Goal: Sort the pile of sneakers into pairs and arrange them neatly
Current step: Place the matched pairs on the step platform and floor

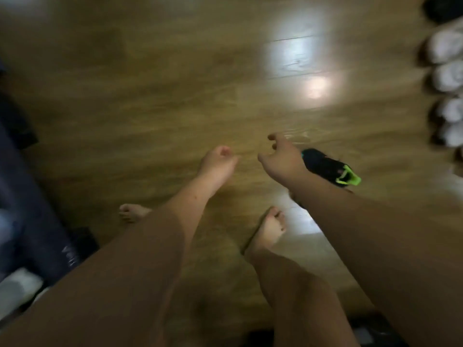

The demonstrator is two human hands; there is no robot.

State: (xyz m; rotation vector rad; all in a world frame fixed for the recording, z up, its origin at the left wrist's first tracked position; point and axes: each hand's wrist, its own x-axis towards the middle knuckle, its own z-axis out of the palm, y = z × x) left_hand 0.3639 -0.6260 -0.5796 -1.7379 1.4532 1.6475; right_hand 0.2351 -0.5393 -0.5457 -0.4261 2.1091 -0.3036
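Head view: left hand (218, 160) and right hand (280, 159) hang loosely curled, empty, the black sneaker (323, 164) on the floor (150, 96) just behind the right wrist; a hasty reach risks the forearm knocking it askew.

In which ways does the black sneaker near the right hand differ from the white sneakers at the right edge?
The black sneaker is dark with bright green trim; the white sneakers are pale all over. The black sneaker lies alone beside the right hand; the white sneakers sit in a row. Both are on the wooden floor.
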